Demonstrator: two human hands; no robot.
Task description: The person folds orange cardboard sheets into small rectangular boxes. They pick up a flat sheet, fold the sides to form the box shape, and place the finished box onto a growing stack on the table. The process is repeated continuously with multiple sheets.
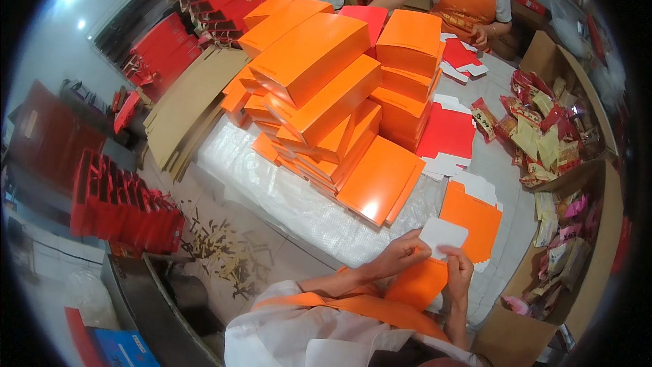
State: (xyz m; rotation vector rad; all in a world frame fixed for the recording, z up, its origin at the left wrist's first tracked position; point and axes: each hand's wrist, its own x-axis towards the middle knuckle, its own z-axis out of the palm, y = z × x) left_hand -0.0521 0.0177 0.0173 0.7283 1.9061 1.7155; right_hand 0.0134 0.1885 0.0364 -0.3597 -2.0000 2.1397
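Close to my body is an orange folding box [418,283], with a white inner flap [443,234] standing up at its far end. My left hand [406,251] has its fingers bent around the flap's left side. On the other side, my right hand [459,270] grips the box near the flap's right corner, fingers curled. Just beyond my hands lies a stack of flat orange box blanks [472,221] with white tabs. The box's lower end is partly hidden by my arms and apron.
Closed orange boxes [309,54] are piled high on the table. Red blanks [446,134] lie beyond the orange ones. Cartons of wrapped snacks [543,129] line the right side. A co-worker in an orange apron [465,0] is across the table. Red bags [125,211] stand left.
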